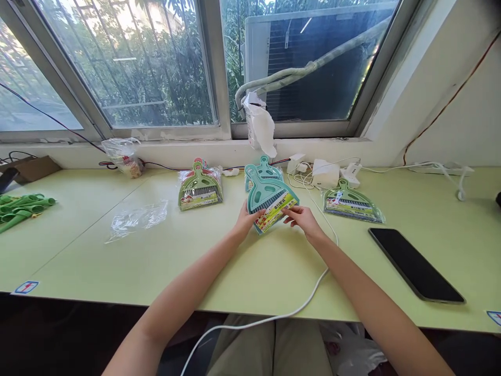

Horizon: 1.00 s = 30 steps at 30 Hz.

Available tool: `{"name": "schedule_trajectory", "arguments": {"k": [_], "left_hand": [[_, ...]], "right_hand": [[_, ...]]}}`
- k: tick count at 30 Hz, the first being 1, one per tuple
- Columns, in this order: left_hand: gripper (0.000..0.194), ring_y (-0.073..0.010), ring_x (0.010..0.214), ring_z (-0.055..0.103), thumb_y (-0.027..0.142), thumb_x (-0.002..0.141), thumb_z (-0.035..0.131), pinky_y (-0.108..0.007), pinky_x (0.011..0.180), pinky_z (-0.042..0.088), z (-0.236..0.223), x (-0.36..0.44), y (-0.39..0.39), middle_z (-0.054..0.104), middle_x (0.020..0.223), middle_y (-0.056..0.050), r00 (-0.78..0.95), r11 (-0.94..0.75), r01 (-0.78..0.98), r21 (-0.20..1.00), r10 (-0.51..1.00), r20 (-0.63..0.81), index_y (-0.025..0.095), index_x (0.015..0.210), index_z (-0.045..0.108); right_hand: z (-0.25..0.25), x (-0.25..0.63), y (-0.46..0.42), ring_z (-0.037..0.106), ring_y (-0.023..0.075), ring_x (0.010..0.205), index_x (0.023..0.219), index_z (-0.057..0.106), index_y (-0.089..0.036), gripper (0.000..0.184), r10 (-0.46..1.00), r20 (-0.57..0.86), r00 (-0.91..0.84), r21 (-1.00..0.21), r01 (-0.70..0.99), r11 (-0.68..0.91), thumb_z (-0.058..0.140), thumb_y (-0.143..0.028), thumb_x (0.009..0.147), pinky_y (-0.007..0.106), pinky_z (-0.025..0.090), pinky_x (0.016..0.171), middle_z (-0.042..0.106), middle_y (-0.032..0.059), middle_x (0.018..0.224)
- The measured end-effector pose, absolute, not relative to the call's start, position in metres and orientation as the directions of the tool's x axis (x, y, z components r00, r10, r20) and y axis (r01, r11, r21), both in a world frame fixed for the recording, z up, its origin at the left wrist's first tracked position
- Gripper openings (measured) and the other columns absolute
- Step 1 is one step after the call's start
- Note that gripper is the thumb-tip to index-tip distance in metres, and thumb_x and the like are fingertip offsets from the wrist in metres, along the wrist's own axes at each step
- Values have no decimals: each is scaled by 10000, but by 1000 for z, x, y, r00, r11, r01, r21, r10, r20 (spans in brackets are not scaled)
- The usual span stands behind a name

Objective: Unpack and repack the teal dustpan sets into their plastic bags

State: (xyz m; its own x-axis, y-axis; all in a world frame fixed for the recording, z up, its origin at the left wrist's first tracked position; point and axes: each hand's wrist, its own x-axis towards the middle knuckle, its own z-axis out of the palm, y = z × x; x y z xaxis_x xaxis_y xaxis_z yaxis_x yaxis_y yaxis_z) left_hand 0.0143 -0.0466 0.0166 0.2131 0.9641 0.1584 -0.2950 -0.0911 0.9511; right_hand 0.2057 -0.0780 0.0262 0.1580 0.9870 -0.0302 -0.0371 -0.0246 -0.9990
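Note:
A teal mini dustpan and brush set point(263, 187) with a yellow-green label point(276, 210) is tilted above the table, gripped from both sides. My left hand point(246, 220) pinches its lower left edge, thumb over the front. At the label's right end, the fingers of my right hand point(302, 219) close on the edge. Just behind stands another teal set point(264, 165), partly hidden by the held one. Green dustpan sets in clear wrap lie to the left point(199, 189) and to the right point(349, 202); a pink one shows behind the left set.
A crumpled clear plastic bag point(138, 219) lies on the pale green table point(188, 261). A white cable point(309, 300) crosses the front edge near my right arm. A black phone point(415, 263) rests at right, chargers point(325, 173) at the back, green rolled pieces point(24, 210) far left.

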Motion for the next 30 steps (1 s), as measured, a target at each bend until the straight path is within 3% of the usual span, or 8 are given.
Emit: {"name": "schedule_trajectory", "arguments": {"k": [2, 10, 17, 21, 26, 28, 30], "left_hand": [[617, -295, 1136, 591, 332, 603, 841, -442, 997, 458, 16, 15, -47, 657, 1162, -84, 217, -89, -290, 953, 964, 156, 210, 1146, 577], [636, -284, 1106, 610, 318, 605, 843, -424, 975, 480, 18, 17, -48, 673, 1141, -84, 235, -112, -256, 960, 956, 174, 201, 1173, 580], [692, -284, 1086, 618, 263, 605, 824, -438, 982, 467, 20, 16, -47, 683, 1120, -85, 215, -85, -311, 946, 964, 158, 208, 1235, 545], [650, -273, 1072, 625, 252, 602, 820, -427, 984, 467, 21, 16, -48, 691, 1099, -74, 211, -62, -319, 946, 968, 135, 209, 1198, 564], [609, -269, 1056, 635, 270, 583, 832, -433, 974, 476, 24, 15, -49, 697, 1088, -72, 195, -50, -372, 927, 972, 131, 190, 1130, 577], [596, -268, 1033, 645, 272, 579, 835, -439, 959, 486, 27, 15, -50, 702, 1072, -75, 192, -25, -404, 914, 975, 111, 182, 1108, 576], [589, -269, 1022, 650, 272, 578, 836, -443, 948, 492, 28, 16, -51, 705, 1064, -76, 185, -12, -436, 900, 977, 103, 181, 1098, 575]], "right_hand": [[24, 206, -77, 588, 94, 462, 686, 697, -153, 359, 980, -11, 198, -1000, -28, -6, 833, -454, 544, 183, 353, 354, 707, 59, 724], [28, 205, -80, 605, 111, 449, 716, 683, -153, 353, 956, -53, 289, -997, -77, -32, 815, -442, 563, 208, 347, 375, 713, 80, 791], [27, 204, -82, 632, 130, 467, 811, 646, -174, 313, 959, 25, 284, -991, 136, -14, 748, -432, 667, 217, 334, 390, 729, 66, 827], [24, 204, -80, 590, 119, 441, 857, 553, -208, 388, 948, 73, 309, -982, 189, 14, 754, -467, 650, 246, 411, 469, 715, 12, 754], [23, 203, -81, 528, 92, 478, 902, 443, -242, 530, 871, 88, 483, -994, 105, 42, 793, -487, 588, 236, 432, 470, 655, -47, 748], [24, 201, -81, 586, 113, 601, 927, 440, -255, 554, 845, 45, 533, -999, 3, 51, 809, -469, 573, 227, 475, 480, 652, -25, 860], [23, 197, -81, 640, 149, 758, 958, 476, -262, 544, 886, -34, 462, -989, -141, 36, 819, -439, 575, 246, 548, 536, 655, 10, 969]]}}
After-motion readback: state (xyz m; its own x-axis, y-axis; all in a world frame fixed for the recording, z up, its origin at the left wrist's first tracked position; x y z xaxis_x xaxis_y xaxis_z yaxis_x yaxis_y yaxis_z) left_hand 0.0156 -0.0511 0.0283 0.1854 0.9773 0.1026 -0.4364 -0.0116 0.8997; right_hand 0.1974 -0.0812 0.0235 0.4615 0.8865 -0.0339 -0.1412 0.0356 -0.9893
